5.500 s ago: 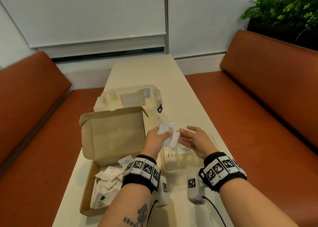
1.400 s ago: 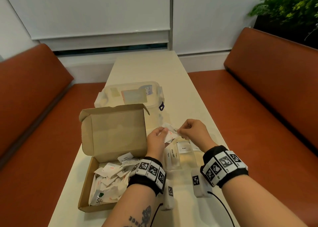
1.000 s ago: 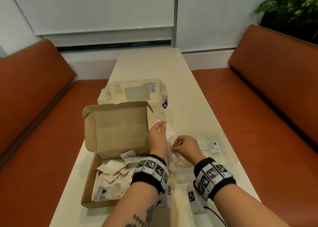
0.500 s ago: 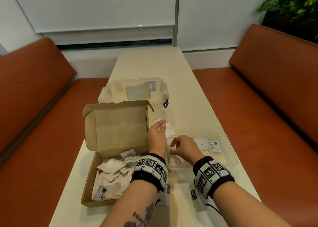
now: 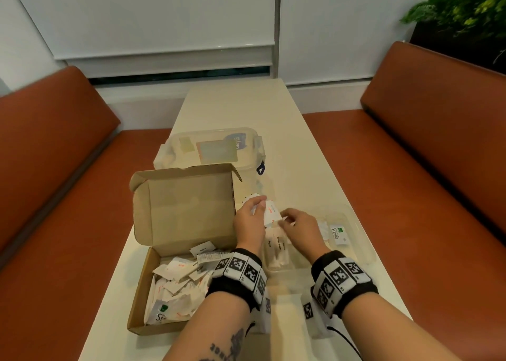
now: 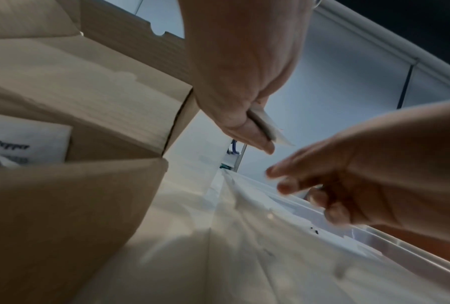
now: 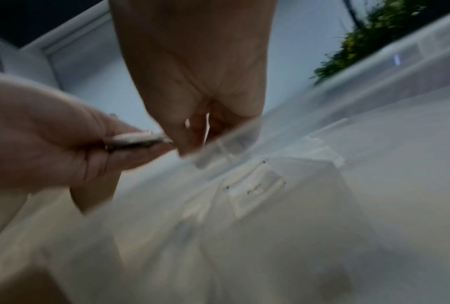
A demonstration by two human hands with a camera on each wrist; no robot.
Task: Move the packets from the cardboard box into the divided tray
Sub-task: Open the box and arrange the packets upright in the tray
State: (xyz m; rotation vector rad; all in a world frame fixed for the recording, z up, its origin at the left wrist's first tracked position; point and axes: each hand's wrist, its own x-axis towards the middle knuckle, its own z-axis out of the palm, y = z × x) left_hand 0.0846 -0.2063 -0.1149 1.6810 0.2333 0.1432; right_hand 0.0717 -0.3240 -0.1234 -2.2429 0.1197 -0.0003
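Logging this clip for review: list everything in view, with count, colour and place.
cardboard box: one, brown, lid up, table's left side
packets in the box: a pile, white, count unclear
divided tray: one, clear, right of the box, some packets inside
Stevia packet: one, white and green, in the tray's right part
lidded container: one, clear, behind the box
table: one, cream
benches: two, orange-brown, either side
plant: green, top right
left hand: grips white packets
right hand: over the tray, fingers curled

The head view looks down the table (image 5: 246, 109) from the near end. Each wrist view looks up from low, close under its own palm; both share the left hand (image 6: 242, 78) and right hand (image 7: 192, 67)
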